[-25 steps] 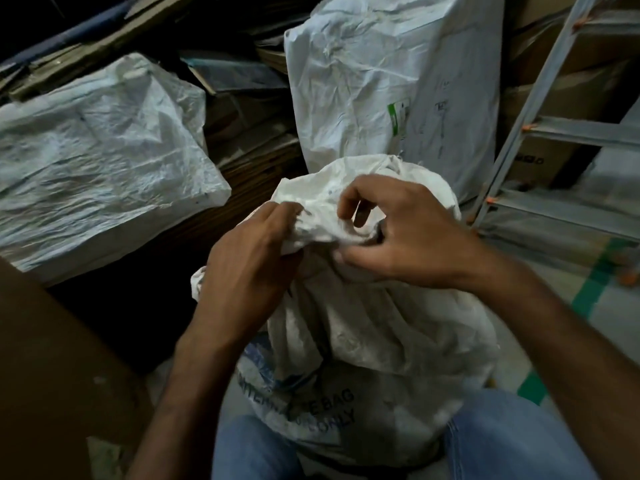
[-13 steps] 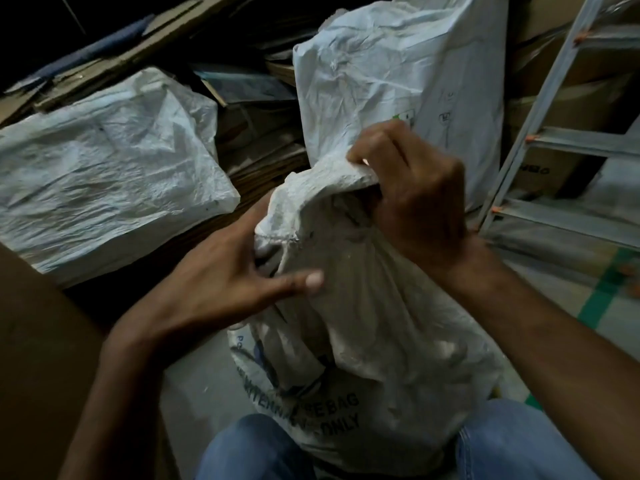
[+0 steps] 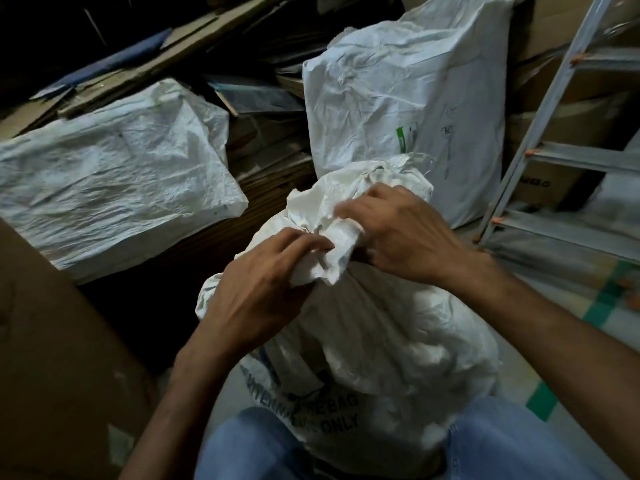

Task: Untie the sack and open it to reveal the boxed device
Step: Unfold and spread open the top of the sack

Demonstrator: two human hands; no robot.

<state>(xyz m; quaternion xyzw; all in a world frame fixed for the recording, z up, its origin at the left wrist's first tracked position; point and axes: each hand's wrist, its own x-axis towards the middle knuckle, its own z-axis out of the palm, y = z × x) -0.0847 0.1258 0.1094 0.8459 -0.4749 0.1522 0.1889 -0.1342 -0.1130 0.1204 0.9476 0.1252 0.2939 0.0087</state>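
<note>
A white woven sack [image 3: 381, 341] with dark printed lettering stands on the floor between my knees. Its top is bunched into a crumpled knot [image 3: 332, 216]. My left hand [image 3: 263, 292] pinches the bunched fabric from the left side. My right hand [image 3: 401, 233] grips the same bunch from the right, fingers curled over it. The sack's mouth is closed, and whatever is inside is hidden.
A flat white sack [image 3: 110, 188] lies on cardboard at the left. A taller white sack [image 3: 398, 95] stands behind. A metal ladder [image 3: 554, 161] leans at the right. A brown carton [image 3: 52, 358] sits at near left, stacked cardboard behind.
My right hand came down from lifting the sack's top. My left hand, open with fingers spread half a second ago, has closed on the bunched fabric again.
</note>
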